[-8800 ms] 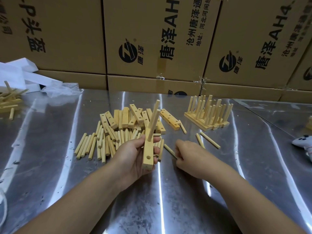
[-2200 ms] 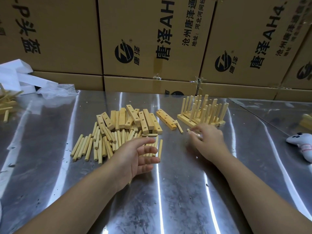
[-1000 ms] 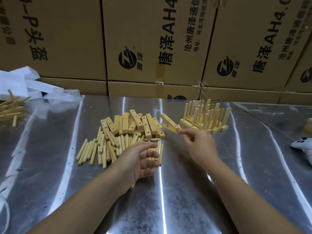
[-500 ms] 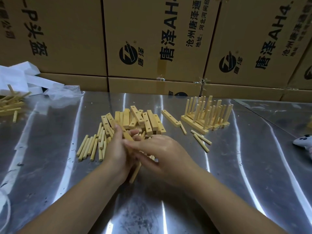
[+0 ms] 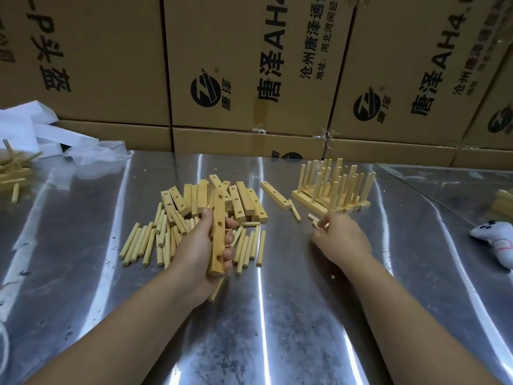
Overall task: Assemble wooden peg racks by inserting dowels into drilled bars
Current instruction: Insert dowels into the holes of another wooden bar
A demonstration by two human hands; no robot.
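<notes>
My left hand (image 5: 194,251) grips a drilled wooden bar (image 5: 218,232) lengthwise, its holes facing me, above the loose dowels (image 5: 144,243) on the metal table (image 5: 277,315). A dowel end (image 5: 215,290) pokes out under that hand. A pile of drilled bars (image 5: 244,201) lies just behind. My right hand (image 5: 344,240) is down on the table to the right, its fingers curled round the two short dowels (image 5: 313,220) lying there. Finished peg racks (image 5: 333,187) stand behind it.
A single bar (image 5: 274,194) and a dowel (image 5: 294,210) lie between the pile and the racks. Cardboard boxes (image 5: 249,65) wall off the back. White packaging (image 5: 27,129) and more wooden pieces (image 5: 14,173) sit far left; a white controller (image 5: 497,240) lies far right.
My hands were together over the dowels half a second ago. Now the left hand holds the bar up alone and the right hand has moved right onto the two dowels.
</notes>
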